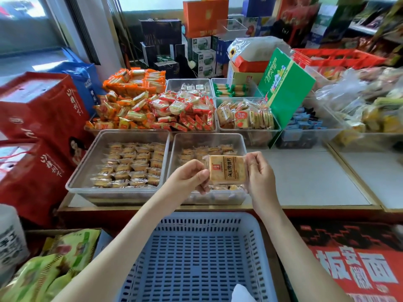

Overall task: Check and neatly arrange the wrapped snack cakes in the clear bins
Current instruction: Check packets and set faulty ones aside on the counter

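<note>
Shop counter (305,177), pale top, crowded with clear bins of packaged snacks; a blue basket (196,247) stands nearest of all, below the arms.

- One wrapped snack cake (226,170) is held up between both hands, printed face toward the camera, print running top to bottom, so its longer side stands roughly upright.
- Left hand (189,175) pinches the packet's left edge, fingers curled. Right hand (259,173) pinches the right edge.
- The packet hangs directly over the near right bin (209,134), touching nothing in it. Cakes lie in rows at that bin's far end; its near part is mostly hidden behind the hands.
- Near left bin (98,147), left of the left hand, is already filled in tidy rows.

Judgement: this is the checking step. The drop spot lies straight below, neither hand nearer, so the packet needs tipping flat rather than carrying sideways.
</note>
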`<state>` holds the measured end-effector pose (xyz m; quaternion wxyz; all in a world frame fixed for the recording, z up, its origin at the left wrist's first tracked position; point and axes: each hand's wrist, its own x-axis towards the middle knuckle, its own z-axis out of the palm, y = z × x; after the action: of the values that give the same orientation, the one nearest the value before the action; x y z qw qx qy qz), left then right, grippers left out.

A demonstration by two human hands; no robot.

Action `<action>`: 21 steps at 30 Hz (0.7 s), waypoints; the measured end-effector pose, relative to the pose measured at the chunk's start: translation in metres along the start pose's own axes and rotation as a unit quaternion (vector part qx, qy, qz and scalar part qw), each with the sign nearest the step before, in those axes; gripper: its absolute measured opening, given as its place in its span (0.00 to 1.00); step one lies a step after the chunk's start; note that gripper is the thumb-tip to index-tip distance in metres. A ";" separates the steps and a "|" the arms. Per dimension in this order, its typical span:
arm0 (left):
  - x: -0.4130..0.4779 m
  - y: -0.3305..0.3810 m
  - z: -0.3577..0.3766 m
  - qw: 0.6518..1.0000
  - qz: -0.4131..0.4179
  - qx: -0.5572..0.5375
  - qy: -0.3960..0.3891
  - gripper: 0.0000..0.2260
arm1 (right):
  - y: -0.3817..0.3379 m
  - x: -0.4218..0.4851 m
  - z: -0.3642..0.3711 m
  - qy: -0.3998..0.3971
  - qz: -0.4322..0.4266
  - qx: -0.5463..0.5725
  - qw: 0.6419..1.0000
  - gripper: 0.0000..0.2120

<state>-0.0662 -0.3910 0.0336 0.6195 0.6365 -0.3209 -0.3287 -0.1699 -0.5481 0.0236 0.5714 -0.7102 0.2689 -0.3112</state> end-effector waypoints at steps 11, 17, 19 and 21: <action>-0.010 0.014 0.002 0.985 0.019 0.171 0.026 0.08 | -0.003 -0.004 -0.016 -0.004 -0.020 0.000 1.000 0.13; -0.015 0.017 0.010 0.995 0.023 0.096 -0.026 0.06 | -0.008 -0.005 -0.020 -0.021 0.032 0.094 0.995 0.14; -0.016 0.017 0.011 0.996 0.019 0.072 -0.042 0.04 | -0.006 -0.005 -0.021 -0.031 0.043 0.119 0.992 0.13; -0.017 0.017 0.010 0.997 0.009 0.046 -0.055 0.03 | -0.005 -0.005 -0.021 -0.039 0.051 0.130 0.989 0.13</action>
<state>-0.0848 -0.3832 0.0510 0.5739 0.6425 -0.3747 -0.3427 -0.1885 -0.5570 0.0312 0.6839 -0.6270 0.2393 -0.2862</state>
